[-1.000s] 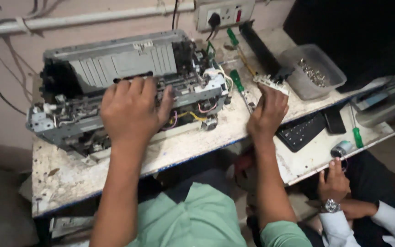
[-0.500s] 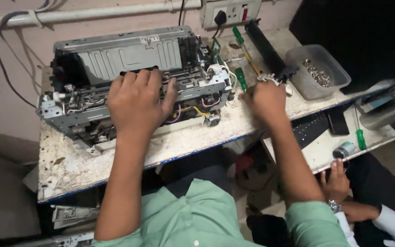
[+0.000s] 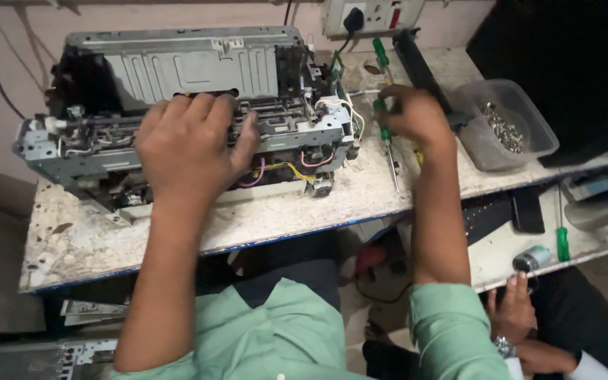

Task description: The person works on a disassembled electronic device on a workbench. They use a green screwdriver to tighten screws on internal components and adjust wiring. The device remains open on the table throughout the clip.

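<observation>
A stripped grey printer [image 3: 177, 77] with bare metal frame and coloured wires stands on a worn white table [image 3: 283, 211]. My left hand [image 3: 188, 148] lies over its front mechanism, fingers curled over a crossbar and thumb on the front. My right hand [image 3: 416, 116] is just right of the printer, closed around a green-handled screwdriver [image 3: 384, 127]. The screwdriver's shaft points down toward the table's front. A second green screwdriver [image 3: 381, 53] lies behind it, near the wall.
A clear plastic tub of screws [image 3: 504, 123] and a long black part [image 3: 420, 67] sit at the right. A lower shelf holds a keyboard [image 3: 487, 214], a green screwdriver [image 3: 563, 243] and a small motor [image 3: 529, 259]. Another person's hand [image 3: 511, 313] rests below. A wall socket [image 3: 371, 14] is behind.
My right hand has moved left from the table's right side to the printer's corner and closed on the green screwdriver. My left hand stays on the printer.
</observation>
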